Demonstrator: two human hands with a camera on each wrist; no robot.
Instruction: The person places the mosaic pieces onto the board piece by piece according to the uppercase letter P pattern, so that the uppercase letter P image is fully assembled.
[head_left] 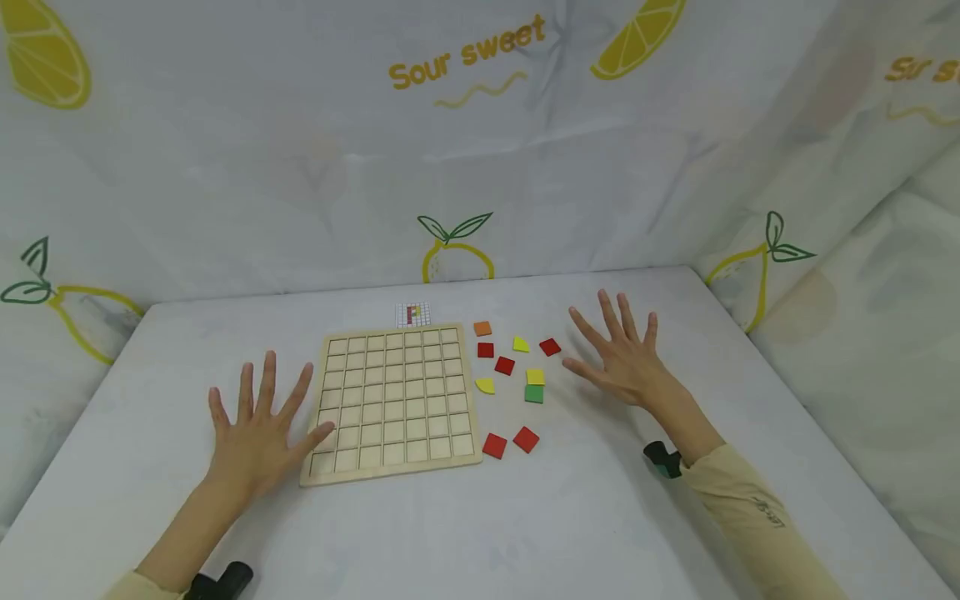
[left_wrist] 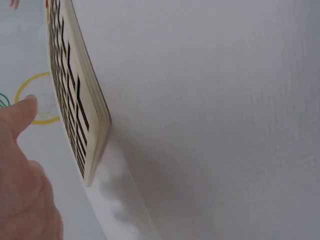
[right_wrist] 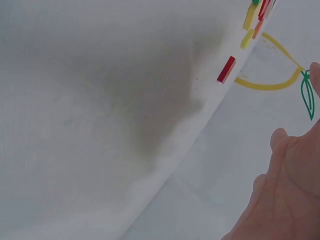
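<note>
My left hand [head_left: 255,450] hovers with fingers spread at the left side of a wooden grid board [head_left: 393,400]; its thumb overlaps the board's lower left part in the head view. In the left wrist view the thumb [left_wrist: 22,115] is apart from the board. My right hand [head_left: 626,358] is held above the table, fingers spread, right of the loose pieces. Nearest to it lies a red square tile [head_left: 551,347]. Between board and right hand are more red squares [head_left: 494,446], an orange tile [head_left: 482,328], yellow quarter-rounds [head_left: 521,344], a yellow square [head_left: 535,377] and a green square [head_left: 534,394].
A small printed card [head_left: 413,314] with a coloured grid pattern lies behind the board. White cloth printed with lemons [head_left: 457,258] hangs behind and beside the white table [head_left: 465,533]. Black wrist straps [head_left: 663,460] sit at both wrists.
</note>
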